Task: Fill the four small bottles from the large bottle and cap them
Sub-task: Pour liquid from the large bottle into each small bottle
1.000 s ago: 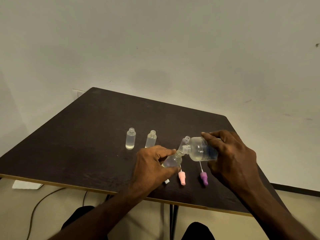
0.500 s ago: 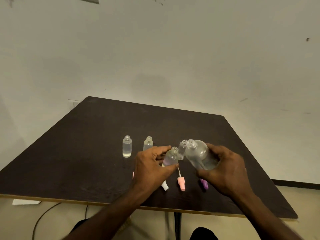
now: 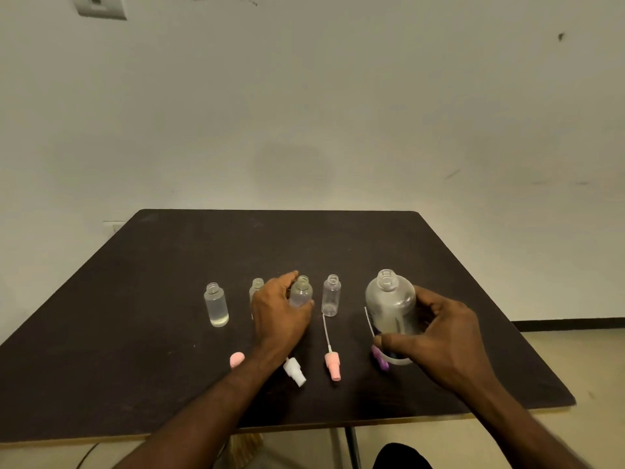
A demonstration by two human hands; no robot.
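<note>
Small clear uncapped bottles stand in a row on the dark table (image 3: 135, 299). The leftmost bottle (image 3: 216, 304) holds liquid. A second bottle (image 3: 257, 287) is partly hidden behind my left hand (image 3: 280, 316), which grips the third bottle (image 3: 301, 292) upright on the table. The fourth bottle (image 3: 331, 295) stands alone and looks empty. My right hand (image 3: 436, 336) holds the large clear bottle (image 3: 390, 306) upright on the table, uncapped. Spray caps lie in front: a pink cap (image 3: 236, 359), a white cap (image 3: 295, 371), a pink cap with tube (image 3: 332, 365) and a purple cap (image 3: 380, 358) under my right thumb.
The table's front edge (image 3: 304, 426) runs just below my forearms, its right corner at the far right. A plain wall stands behind the table, with a switch plate (image 3: 99, 6) at the top left. Floor shows at the right.
The large bottle went from tipped over the small bottle's mouth to upright on the table at the right. My left hand set the filled small bottle down in the row.
</note>
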